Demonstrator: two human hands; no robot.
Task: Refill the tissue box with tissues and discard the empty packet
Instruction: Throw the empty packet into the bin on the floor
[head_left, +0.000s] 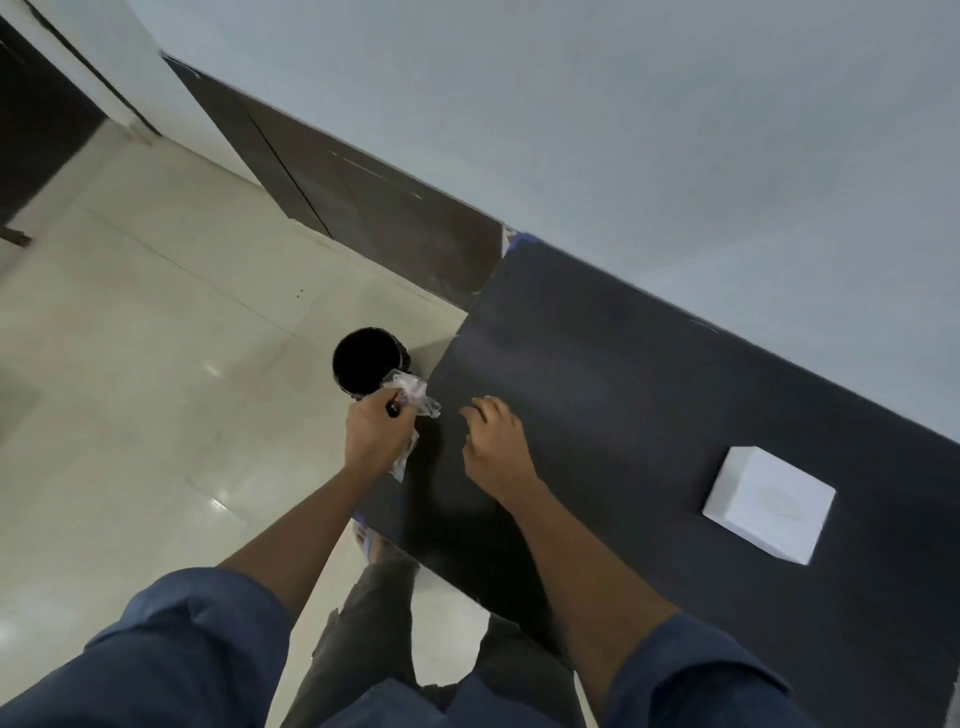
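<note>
L hand (375, 434) fisted round the crumpled clear plastic tissue packet (413, 397); loose film sticks out past the knuckles twd the bin and a tail hangs below the wrist side. Something small and dark w/ a red bit shows at the thumb, can't tell what.

Round black waste bin (370, 361) on the pale tiled floor, just beyond L hand, mouth open. Packet overlaps bin rim in view but whether it's truly over the opening: can't tell, camera tilted.

R hand (496, 449) empty, fingers loosely curled, resting on the dark matte tabletop (623, 395) near its corner. White square cardboard tissue box (770, 503) sits well to the right of R hand, on same top, apart from both hands.

Judgement: discard step, nearly done.

Risks:
- Film is light and springy; let go short of the mouth and it prob drifts to floor beside bin.
- Bin tucked agst table corner, so edge could catch the packet.
- Static/cling may keep film stuck to fingers.
- Hanging tail could snag the bin lip and leave packet draped outside.
</note>
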